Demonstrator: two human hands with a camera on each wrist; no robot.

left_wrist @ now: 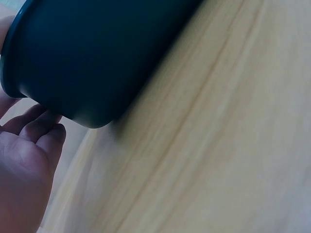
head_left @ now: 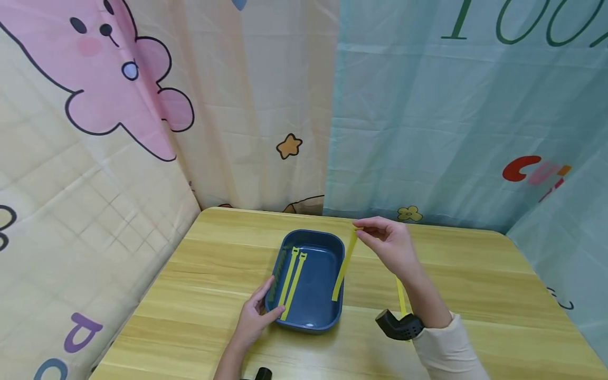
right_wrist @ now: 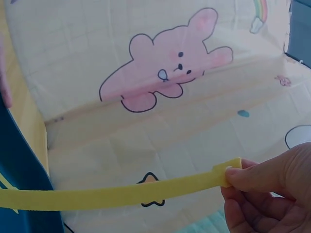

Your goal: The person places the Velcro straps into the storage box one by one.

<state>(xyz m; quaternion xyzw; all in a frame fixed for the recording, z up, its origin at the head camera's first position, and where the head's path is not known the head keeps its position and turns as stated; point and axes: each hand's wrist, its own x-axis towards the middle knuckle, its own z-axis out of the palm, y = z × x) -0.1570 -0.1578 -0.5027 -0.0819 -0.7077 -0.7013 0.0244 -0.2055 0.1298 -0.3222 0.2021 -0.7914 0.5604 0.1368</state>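
Note:
My left hand [head_left: 252,319] grips the near left corner of a dark blue rectangular tub [head_left: 313,285], thumb over the rim and fingers along the outer wall. In the left wrist view, fingers reach round the tub's side [left_wrist: 92,58]. Two yellow hook-and-loop cable ties, one [head_left: 288,278] beside the other [head_left: 294,287], lie lengthwise inside on the left, slotted heads at the far end. Between thumb and fingers, my right hand [head_left: 391,245] pinches another yellow cable tie [right_wrist: 121,195] by its head end. Its tail slants down over the tub's right side.
On the wood-grain table [head_left: 190,295], another yellow strap [head_left: 401,295] lies to the right, partly hidden behind the right forearm. Printed curtains [head_left: 404,121] hang close behind the table's far edge and on both sides. A black wrist camera [head_left: 399,325] sits on the right wrist.

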